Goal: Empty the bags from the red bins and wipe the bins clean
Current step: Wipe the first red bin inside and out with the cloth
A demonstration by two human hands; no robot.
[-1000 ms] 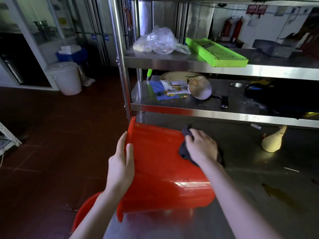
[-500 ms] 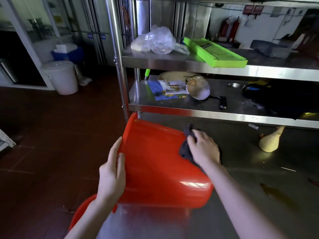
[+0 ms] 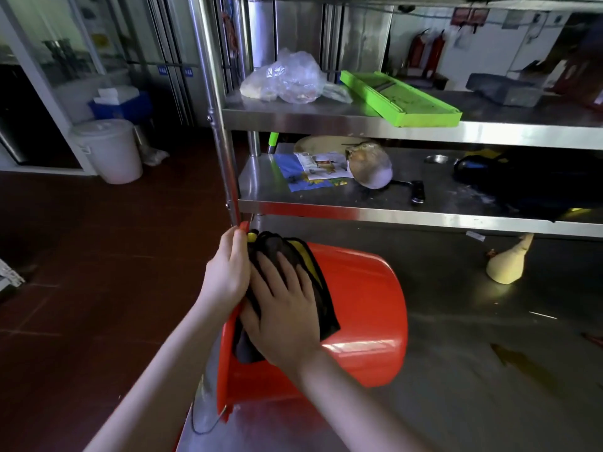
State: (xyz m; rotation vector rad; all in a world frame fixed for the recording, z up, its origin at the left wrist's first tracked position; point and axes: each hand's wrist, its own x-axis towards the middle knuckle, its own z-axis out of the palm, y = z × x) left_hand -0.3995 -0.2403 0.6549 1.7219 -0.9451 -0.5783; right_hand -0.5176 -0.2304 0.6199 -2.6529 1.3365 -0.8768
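A red bin lies on its side on the steel table, its open mouth turned to the left. My left hand grips the bin's upper rim at the left. My right hand lies flat on a dark cloth with a yellow side, pressing it against the bin's wall close to the rim. A thin wire handle hangs from the bin's lower rim. At the bottom left edge of the table a sliver of a second red bin shows.
A pale gourd lies on the table to the right. The steel shelves above hold a clear plastic bag, a green slicer, papers and a round bowl. A white lidded bucket stands on the red floor at left.
The bin has turned so its mouth faces left. My right hand slid the cloth from the far side to the rim, and my left hand moved up onto the top of the rim.
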